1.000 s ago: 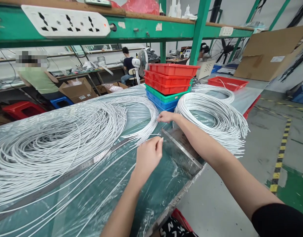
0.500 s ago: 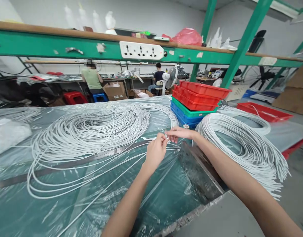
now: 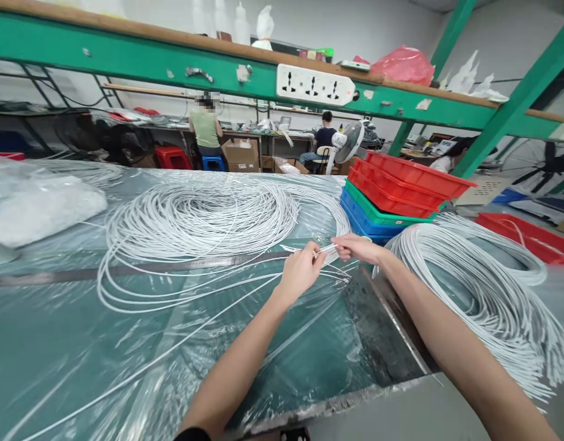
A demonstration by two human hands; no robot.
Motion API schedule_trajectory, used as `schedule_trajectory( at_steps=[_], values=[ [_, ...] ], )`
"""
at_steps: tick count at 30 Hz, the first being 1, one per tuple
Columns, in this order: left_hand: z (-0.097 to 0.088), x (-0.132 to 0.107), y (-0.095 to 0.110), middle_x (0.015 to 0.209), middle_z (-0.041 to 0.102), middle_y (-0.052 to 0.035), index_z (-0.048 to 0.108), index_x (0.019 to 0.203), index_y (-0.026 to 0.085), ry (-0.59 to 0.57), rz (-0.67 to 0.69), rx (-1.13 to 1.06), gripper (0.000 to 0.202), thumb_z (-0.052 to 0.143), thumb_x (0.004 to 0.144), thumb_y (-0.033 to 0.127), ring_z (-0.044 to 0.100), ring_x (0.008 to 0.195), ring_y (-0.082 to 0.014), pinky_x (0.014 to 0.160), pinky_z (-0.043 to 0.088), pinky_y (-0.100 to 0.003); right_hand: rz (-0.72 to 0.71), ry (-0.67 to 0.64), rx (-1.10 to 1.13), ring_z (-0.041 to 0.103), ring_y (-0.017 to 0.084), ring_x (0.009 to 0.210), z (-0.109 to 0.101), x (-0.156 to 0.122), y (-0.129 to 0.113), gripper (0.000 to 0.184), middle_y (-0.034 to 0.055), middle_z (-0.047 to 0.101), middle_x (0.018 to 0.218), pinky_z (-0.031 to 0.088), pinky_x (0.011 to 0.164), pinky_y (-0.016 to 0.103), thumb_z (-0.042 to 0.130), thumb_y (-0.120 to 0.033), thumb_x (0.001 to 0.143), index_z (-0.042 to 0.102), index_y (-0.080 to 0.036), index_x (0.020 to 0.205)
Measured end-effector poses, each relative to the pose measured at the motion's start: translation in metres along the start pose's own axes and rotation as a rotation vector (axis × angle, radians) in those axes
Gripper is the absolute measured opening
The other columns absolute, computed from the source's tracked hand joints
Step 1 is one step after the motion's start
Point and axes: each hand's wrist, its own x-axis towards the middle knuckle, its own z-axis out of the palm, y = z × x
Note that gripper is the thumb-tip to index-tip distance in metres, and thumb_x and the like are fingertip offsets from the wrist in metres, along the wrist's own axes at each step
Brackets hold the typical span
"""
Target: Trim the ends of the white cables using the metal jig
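Wire ends [image 3: 328, 249] pinched between left hand [image 3: 300, 272], right hand [image 3: 358, 247]

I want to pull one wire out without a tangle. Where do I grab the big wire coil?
Probably by the loose ends, pinched from above between finger and thumb, as the left hand and right hand do. The ends fan out free at the right edge of the coil, near the ruler, while the loops in the coil lie piled over each other.
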Motion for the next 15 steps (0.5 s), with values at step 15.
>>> schedule_trajectory(
  at_steps=[15],
  values=[
    [-0.187, -0.114, -0.162, 0.101, 0.068, -0.0194, 0.069, 0.091, 0.013, -0.217, -0.634, 0.672, 0.025, 0.050, 0.088, 0.030, 0.059, 0.107, -0.0308, 0.094, 0.039, -0.041, 0.064, 0.852, 0.106, 0.039, 0.007, 0.035, -0.084, 0.002, 0.090, 0.047, 0.0039, 0.041, 0.051, 0.030, 0.035, 0.032, 0.072, -0.066, 0.061, 0.049, -0.026, 0.053]
  ],
)
